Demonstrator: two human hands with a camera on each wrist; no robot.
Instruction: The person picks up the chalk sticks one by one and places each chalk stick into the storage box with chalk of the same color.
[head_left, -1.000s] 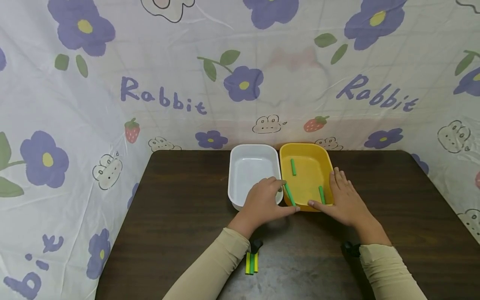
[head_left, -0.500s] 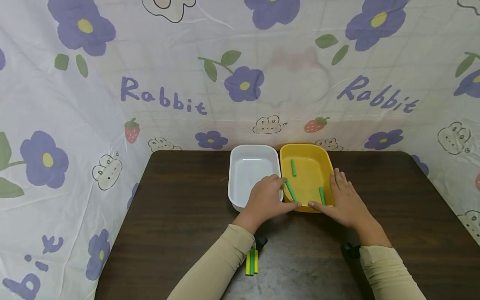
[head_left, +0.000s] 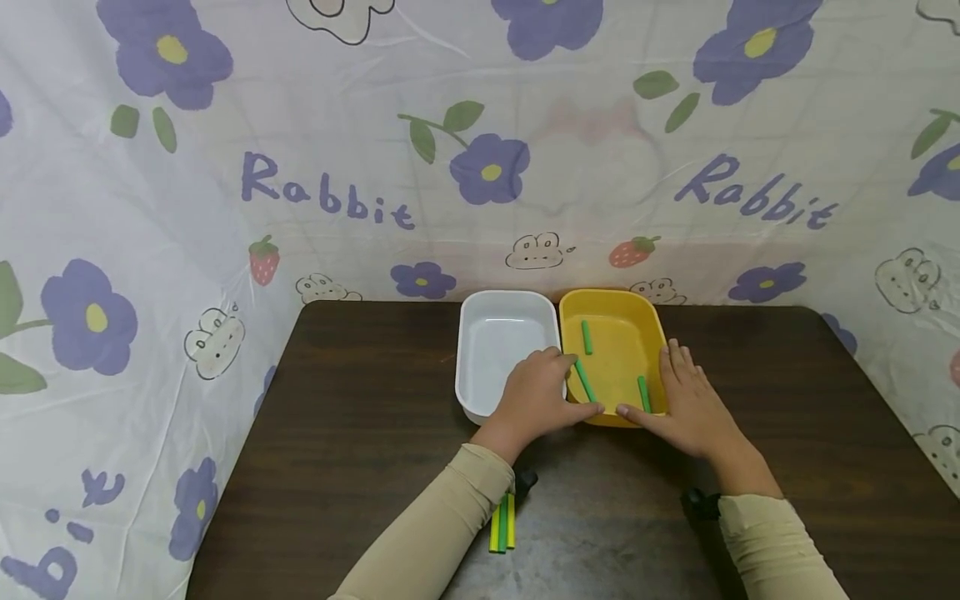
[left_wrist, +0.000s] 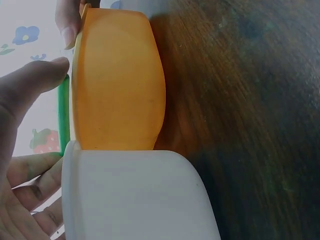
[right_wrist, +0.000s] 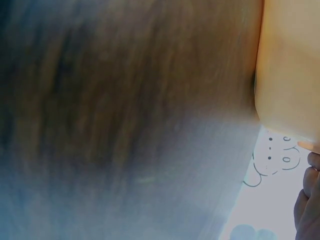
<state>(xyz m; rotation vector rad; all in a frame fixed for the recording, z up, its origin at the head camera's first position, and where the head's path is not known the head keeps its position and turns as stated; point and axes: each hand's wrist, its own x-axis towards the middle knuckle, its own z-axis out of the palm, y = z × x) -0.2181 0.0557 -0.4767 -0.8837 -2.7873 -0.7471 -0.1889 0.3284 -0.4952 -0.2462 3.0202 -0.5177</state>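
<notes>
My left hand (head_left: 534, 393) pinches a green stick (head_left: 585, 382) lengthwise between thumb and fingertips, over the left side of the yellow tray (head_left: 615, 350). From the left wrist, the stick (left_wrist: 64, 115) shows at rim height, one end against the thumb. Part of that hand lies over the white tray (head_left: 504, 346). My right hand (head_left: 693, 408) rests along the yellow tray's right side with straight fingers, its thumb at the front rim. Inside the yellow tray lie two more green sticks, one at the back left (head_left: 587, 337) and one at the front right (head_left: 643, 393).
Yellow and green sticks (head_left: 502, 529) lie side by side near the front, partly hidden by my left sleeve (head_left: 442, 517). The two trays touch or nearly touch at the back of the dark wooden table (head_left: 360, 433). A patterned cloth (head_left: 337, 125) hangs behind them.
My left hand and the green stick have shifted slightly away from me and to the right. My left forearm has moved right as well. The right hand stays in place.
</notes>
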